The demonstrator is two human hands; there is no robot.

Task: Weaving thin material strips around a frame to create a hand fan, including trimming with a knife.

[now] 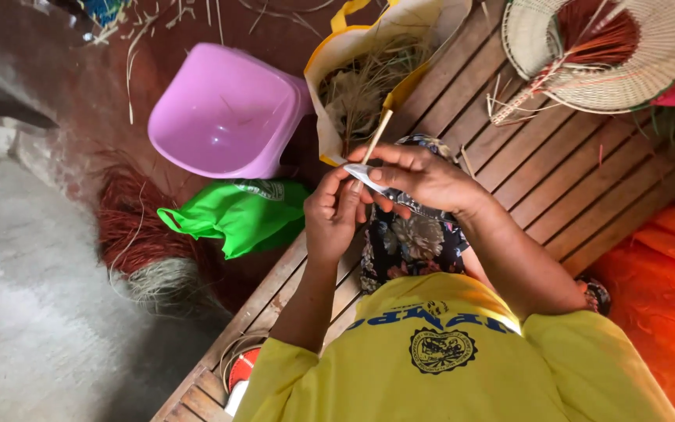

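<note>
I am pinching a pale straw strip (375, 137) between my right hand (423, 178) and left hand (336, 212), both closed on it, above the straw-filled bag (369, 70).

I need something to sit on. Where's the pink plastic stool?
In the head view, the pink stool lies tipped on the floor at upper left, beside the straw-filled bag and above the green bag.
</note>
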